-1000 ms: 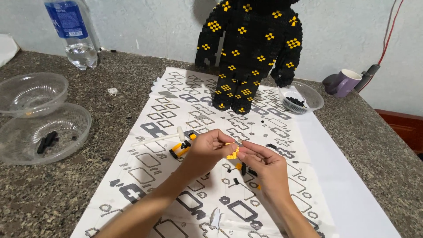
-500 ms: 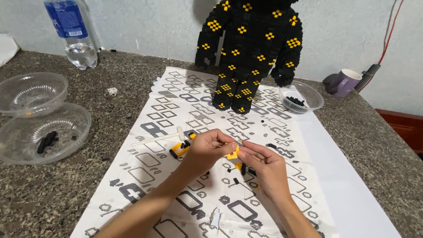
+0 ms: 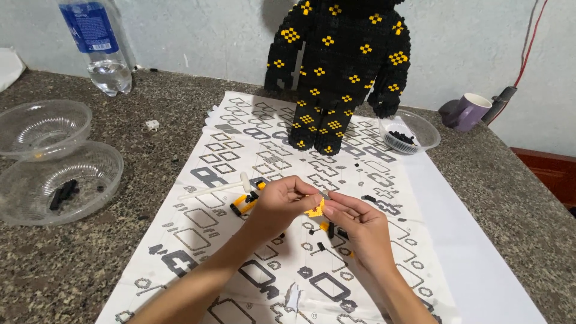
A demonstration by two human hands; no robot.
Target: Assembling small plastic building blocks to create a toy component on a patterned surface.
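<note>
My left hand (image 3: 282, 201) and right hand (image 3: 354, 222) meet over the sheet (image 3: 372, 180). Fingers of both pinch narrow on one yellow piece (image 3: 314, 209) between them (its long axis runs hand to hand), nearer the right.

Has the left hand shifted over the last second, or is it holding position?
No. The left hand keeps its place beside the white tool on the sheet, pinching the yellow piece.
</note>
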